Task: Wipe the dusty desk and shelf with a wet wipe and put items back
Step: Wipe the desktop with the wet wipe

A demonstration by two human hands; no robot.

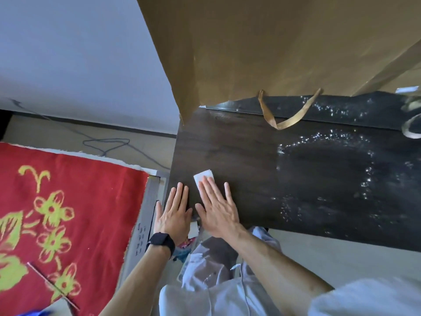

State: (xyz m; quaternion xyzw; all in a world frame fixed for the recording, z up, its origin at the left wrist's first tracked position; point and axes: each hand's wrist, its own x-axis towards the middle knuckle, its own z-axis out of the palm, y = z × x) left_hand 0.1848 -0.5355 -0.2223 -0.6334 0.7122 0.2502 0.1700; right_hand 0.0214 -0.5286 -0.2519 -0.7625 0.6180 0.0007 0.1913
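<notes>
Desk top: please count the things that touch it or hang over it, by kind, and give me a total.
Hands: 2, the left hand and the right hand
Wet wipe: 1, under the right hand
Brown paper bag: 1
Total: 4

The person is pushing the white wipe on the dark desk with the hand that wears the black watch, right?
Not quite. The head view shows the white wipe under the right hand, which is flat on the dark desk. The black watch is on the left wrist, and the left hand lies bare at the desk's edge, with no wipe under it.
</notes>
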